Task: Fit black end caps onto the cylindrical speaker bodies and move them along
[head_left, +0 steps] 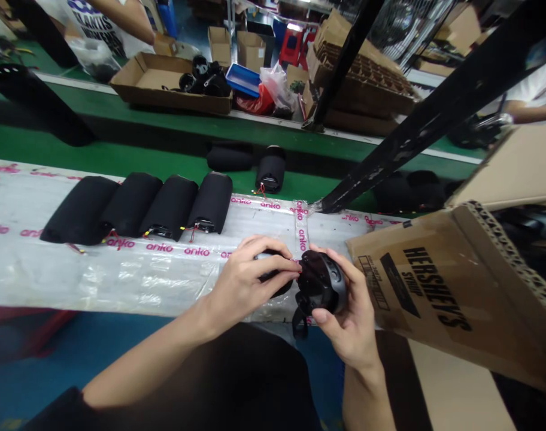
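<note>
My right hand [351,305] grips a black round end cap [320,278] with a grey rim and a short black strap hanging from it. Close beside it, my left hand [250,275] is closed around a second dark rounded piece [281,286], mostly covered by the fingers. The left fingertips meet at the inner side of the end cap, where a bit of red shows; what they pinch is too small to make out. Both hands are above the front edge of the wrapped bench. To their left, several black fabric-covered cylinders [169,206] lie in a row, short coloured wires sticking out.
A Hershey's carton [434,287] stands at the right. Two more black cylinders [272,167] rest on the green conveyor [165,157]. A black post [416,126] slants across the right. Behind are a shallow cardboard box [142,75] of black parts, a blue tray [243,79] and other people.
</note>
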The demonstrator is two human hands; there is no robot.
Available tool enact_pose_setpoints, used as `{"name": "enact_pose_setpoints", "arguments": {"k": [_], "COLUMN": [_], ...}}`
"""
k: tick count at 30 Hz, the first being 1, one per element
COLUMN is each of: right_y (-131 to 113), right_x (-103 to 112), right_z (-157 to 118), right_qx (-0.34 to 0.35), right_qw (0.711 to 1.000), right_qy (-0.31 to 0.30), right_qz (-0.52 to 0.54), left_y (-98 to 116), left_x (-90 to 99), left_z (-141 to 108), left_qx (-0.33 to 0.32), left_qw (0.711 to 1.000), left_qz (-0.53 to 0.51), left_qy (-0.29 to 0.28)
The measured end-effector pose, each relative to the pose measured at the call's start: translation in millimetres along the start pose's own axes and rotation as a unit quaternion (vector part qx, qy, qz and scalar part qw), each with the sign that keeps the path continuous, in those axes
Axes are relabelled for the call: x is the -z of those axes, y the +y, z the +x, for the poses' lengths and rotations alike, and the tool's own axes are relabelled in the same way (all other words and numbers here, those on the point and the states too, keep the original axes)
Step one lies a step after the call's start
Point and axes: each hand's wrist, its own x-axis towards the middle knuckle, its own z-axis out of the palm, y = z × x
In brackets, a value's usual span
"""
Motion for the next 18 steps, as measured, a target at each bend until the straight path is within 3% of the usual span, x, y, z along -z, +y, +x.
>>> {"name": "enact_pose_setpoints", "arguments": {"k": [3,6,9,13,18], "right_y": [-3.2,-6.5,-8.9,-12.0,-14.6], "right_x": [-0.2,0.0,1.7,7.5,13.2], "right_z": [4.6,9.6,11.6,13.1,20.0], "right_qx": [-0.005,-0.019,-0.031,-0.044,-0.042], "right_qw": [1.000,1.000,0.998,0.993,0.994], "right_qy": [0.003,0.001,-0.040,-0.109,-0.105], "right_qz": [-0.010,0.011,0.041,0.024,0.006], "left_y": [1.2,0.0,-3.4,-7.2,-8.2], "left_x": [4.1,12.0,15.8,12.1,11.7], "left_z": [-1.9,-4.3,-6.5,-7.6,-8.8], "left_qx": [0.041,0.071,0.058,0.060,0.072], "left_qw": [0.999,0.994,0.994,0.996,0.995], "left_qz": [-0.028,-0.074,-0.078,-0.070,-0.066], "left_qy": [0.005,-0.027,-0.041,-0.013,-0.037]}}
